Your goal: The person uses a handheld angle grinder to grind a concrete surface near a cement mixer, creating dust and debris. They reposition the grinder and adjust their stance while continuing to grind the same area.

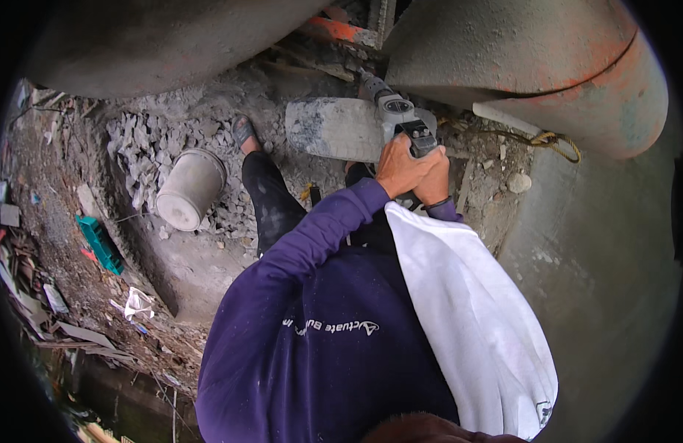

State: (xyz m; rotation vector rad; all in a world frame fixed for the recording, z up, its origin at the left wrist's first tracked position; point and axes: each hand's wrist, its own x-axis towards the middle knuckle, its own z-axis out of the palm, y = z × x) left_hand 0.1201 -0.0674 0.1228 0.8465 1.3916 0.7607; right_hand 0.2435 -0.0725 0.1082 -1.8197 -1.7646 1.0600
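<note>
Both my hands are closed round the rear of a grey and black demolition hammer (397, 109), whose chuck end points away from me, up and slightly left. My left hand (400, 166) wraps over the top of the handle end. Close beside it, my right hand (433, 182) grips the same end, its fingers partly hidden behind the left. The tool's tip is near the dark gap between two large rounded grey forms, and what it touches is hard to make out. Under the tool lies a grey, whitish-smeared rounded piece (330, 129).
A whitish bucket (190, 190) stands tilted among broken concrete rubble (138, 151) at the left. Beyond it lie a green plastic piece (99, 244) and scattered debris. Large curved grey forms (496, 55) block the far side. A yellow rope (559, 144) lies to the right.
</note>
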